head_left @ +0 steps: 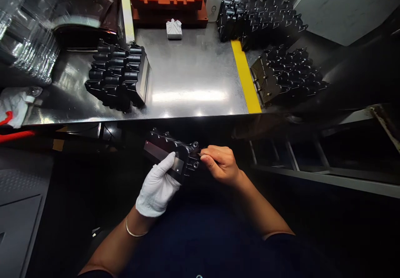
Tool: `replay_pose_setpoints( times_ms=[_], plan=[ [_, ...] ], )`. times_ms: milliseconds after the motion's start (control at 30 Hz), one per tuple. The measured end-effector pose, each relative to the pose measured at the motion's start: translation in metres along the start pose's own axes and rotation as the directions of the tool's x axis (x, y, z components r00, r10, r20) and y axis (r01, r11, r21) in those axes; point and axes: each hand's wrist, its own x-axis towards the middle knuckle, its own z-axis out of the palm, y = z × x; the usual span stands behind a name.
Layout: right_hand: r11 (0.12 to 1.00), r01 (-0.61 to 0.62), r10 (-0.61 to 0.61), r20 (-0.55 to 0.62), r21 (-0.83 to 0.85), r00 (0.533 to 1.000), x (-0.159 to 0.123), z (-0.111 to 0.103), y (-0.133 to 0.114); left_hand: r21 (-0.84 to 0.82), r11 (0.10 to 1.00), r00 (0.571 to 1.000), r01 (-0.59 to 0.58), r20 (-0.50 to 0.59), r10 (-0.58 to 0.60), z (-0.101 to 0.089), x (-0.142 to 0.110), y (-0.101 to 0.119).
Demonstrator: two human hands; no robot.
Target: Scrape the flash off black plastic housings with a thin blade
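My left hand [157, 185], in a white cloth glove, is closed around a black ribbed part [170, 149] with a flat metal face, holding it above my lap, below the table edge. My right hand [220, 165] is bare, and its thumb and fingertips pinch a thin dark sliver [203, 153] at the part's knobbed end. The sliver is too small to name exactly. A thin bangle circles my left wrist [136, 231].
A steel table [190, 76] with a yellow tape strip [245, 76] carries several stacks of black parts [117, 76]. An orange fixture [168, 3], a white bottle [214, 3] and a white cloth [174, 29] stand at the back. A white glove [14, 107] lies at the left.
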Motion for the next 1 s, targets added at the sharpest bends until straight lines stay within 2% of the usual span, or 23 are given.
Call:
replay_pose_setpoints(
  times_ms=[233, 400, 600, 733, 867, 933, 967, 1000],
  plan=[
    [1.000, -0.010, 0.010, 0.005, -0.014, 1.000, 0.001, 0.001, 0.002, 0.085, 0.995, 0.999, -0.051, 0.023, 0.049, -0.003, 0.000, -0.002],
    [0.998, -0.009, 0.001, -0.109, -0.070, 0.994, -0.004, 0.010, 0.008, 0.183, 0.970, 0.987, -0.159, 0.067, 0.149, -0.003, 0.002, -0.006],
    [0.994, -0.072, 0.058, -0.170, -0.079, 0.984, -0.008, 0.021, 0.014, 0.157, 0.971, 0.983, -0.182, 0.007, 0.183, 0.002, 0.003, -0.005],
    [0.990, -0.118, 0.102, -0.194, -0.076, 0.976, -0.010, 0.027, 0.013, 0.117, 0.980, 0.986, -0.161, -0.018, 0.165, 0.003, 0.009, -0.002],
    [0.987, -0.157, 0.145, -0.203, -0.045, 0.969, -0.011, 0.034, 0.019, 0.148, 0.976, 0.985, -0.160, -0.039, 0.168, 0.001, 0.011, -0.001],
    [0.968, -0.251, 0.239, -0.235, -0.018, 0.942, -0.012, 0.034, 0.029, 0.166, 0.978, 0.989, -0.130, -0.045, 0.139, -0.002, 0.006, -0.001],
    [0.944, -0.331, 0.318, -0.274, -0.001, 0.908, -0.013, 0.032, 0.035, 0.161, 0.979, 0.991, -0.124, -0.037, 0.131, -0.004, 0.002, -0.002],
    [0.904, -0.427, 0.410, -0.329, 0.022, 0.851, -0.014, 0.030, 0.041, 0.154, 0.983, 0.994, -0.095, -0.030, 0.101, -0.006, -0.002, -0.002]
  ],
)
